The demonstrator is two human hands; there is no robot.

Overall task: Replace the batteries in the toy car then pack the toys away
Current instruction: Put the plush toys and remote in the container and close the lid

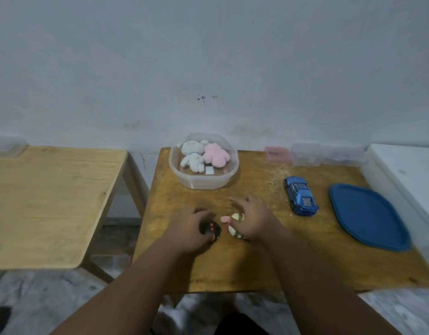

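Grip, left hand: curled round black remote; right hand: round cream toy, near centre of surface. Blue car lies right, apart. Packing step judged; next: lift both into far tub.

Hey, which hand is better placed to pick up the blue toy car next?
Right. The blue toy car lies off to the right, nearer the right hand, which is over a cream toy. The left hand grips the black remote and would probably have to cross over.
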